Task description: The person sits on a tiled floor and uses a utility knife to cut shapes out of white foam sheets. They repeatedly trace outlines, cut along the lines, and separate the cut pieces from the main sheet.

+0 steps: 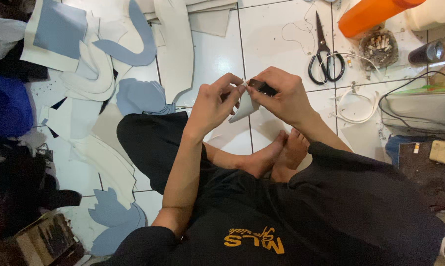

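I see my left hand (213,101) and right hand (281,96) pinching a white cut piece (243,106) above my feet (276,157); the right also grips a small dark tool (262,87). Bare floor tile (271,34) lies ahead, scissors (325,54) right, foam cutouts (134,59) crowding left.

- Ahead of the hands, the white tile floor (276,29) shows an open lane.
- Right of it, black scissors (324,54) and a full ashtray (378,48) block the way.
- White cord (355,103) loops just right of the right wrist.
- Left, cut blue and white pieces (134,74) crowd the floor.
- Below, crossed feet (276,157) close it off.
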